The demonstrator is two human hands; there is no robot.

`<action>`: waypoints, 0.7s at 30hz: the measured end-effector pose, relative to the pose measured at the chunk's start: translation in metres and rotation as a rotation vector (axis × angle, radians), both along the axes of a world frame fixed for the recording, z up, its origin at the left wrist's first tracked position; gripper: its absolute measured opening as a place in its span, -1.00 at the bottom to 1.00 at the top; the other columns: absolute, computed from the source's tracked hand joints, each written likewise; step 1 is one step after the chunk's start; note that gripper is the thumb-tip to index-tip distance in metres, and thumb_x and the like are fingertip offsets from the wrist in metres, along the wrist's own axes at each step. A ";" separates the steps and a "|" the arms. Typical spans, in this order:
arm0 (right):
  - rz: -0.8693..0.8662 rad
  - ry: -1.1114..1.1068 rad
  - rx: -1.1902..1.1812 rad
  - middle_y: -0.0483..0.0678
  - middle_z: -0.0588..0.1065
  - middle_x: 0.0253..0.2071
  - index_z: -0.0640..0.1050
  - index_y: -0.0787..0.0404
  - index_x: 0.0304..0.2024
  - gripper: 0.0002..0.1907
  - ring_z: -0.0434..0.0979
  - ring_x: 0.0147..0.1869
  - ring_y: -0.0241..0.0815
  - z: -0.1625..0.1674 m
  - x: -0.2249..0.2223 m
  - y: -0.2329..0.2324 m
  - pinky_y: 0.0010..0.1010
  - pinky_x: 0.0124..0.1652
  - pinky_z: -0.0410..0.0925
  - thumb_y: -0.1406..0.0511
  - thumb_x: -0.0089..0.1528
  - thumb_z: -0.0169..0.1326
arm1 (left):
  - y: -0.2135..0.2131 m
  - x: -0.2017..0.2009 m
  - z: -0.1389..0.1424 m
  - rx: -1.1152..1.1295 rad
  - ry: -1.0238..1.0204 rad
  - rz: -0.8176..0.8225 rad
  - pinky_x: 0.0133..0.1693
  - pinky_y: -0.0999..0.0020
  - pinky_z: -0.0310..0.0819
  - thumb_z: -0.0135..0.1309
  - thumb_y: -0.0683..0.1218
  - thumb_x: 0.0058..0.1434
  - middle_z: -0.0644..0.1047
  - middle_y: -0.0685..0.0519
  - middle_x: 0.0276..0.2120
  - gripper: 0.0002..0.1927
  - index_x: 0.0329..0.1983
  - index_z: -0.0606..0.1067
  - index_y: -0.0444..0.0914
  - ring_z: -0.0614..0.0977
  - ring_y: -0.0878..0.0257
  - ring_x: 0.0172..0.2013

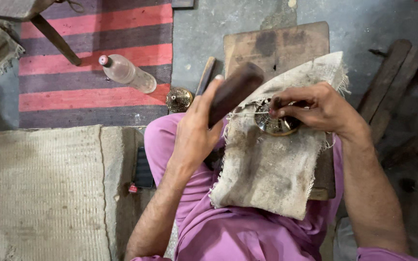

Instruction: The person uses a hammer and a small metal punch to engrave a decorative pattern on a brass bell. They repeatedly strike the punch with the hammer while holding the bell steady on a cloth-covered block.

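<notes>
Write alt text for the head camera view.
Seated in pink clothes, a person grips a dark wooden mallet in the left hand while the right hand steadies a round brass piece on a frayed cloth.

Grey concrete floor (247, 29), stained and patched. On it: a striped rug (93, 72) in red and dull purple, upper left, bearing a clear plastic bottle (127, 73) on its side with a red-and-white cap; a pale woven mat (39, 193), lower left; a small round brass piece (178, 99) just beside the rug's edge; a worn wooden board (276, 46) at centre; dark wooden planks (393, 77), right.
</notes>
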State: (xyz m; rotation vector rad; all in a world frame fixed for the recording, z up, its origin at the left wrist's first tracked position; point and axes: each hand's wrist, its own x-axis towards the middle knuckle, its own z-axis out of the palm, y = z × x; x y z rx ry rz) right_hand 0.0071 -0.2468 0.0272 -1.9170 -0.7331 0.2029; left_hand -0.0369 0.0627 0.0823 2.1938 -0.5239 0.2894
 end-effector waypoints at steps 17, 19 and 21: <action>0.021 0.037 0.044 -0.03 0.70 -0.20 0.67 0.19 -0.07 -0.77 0.76 -0.18 -0.21 -0.005 0.005 -0.002 -0.37 -0.12 0.63 0.39 0.20 0.23 | 0.002 0.009 0.008 0.456 -0.117 0.041 -0.14 0.02 0.47 0.20 -0.30 0.12 0.46 -0.06 -0.23 -0.13 0.49 0.25 0.06 0.58 -0.03 -0.19; 0.049 0.016 0.083 -0.04 0.70 -0.20 0.66 0.18 -0.09 -0.78 0.76 -0.17 -0.23 -0.005 0.007 -0.001 -0.38 -0.14 0.65 0.37 0.19 0.24 | 0.001 0.008 0.010 0.373 -0.144 0.021 -0.14 0.05 0.47 0.15 -0.31 0.15 0.45 -0.08 -0.21 -0.15 0.48 0.23 0.08 0.57 -0.01 -0.19; -0.003 0.072 0.048 -0.03 0.70 -0.21 0.68 0.19 -0.12 -0.78 0.77 -0.22 -0.23 -0.005 0.008 -0.001 -0.39 -0.23 0.67 0.37 0.16 0.26 | -0.003 0.005 0.010 -0.081 -0.108 -0.048 -0.09 0.09 0.49 0.09 -0.29 0.15 0.46 -0.15 -0.05 -0.16 0.47 0.13 0.04 0.57 -0.05 -0.08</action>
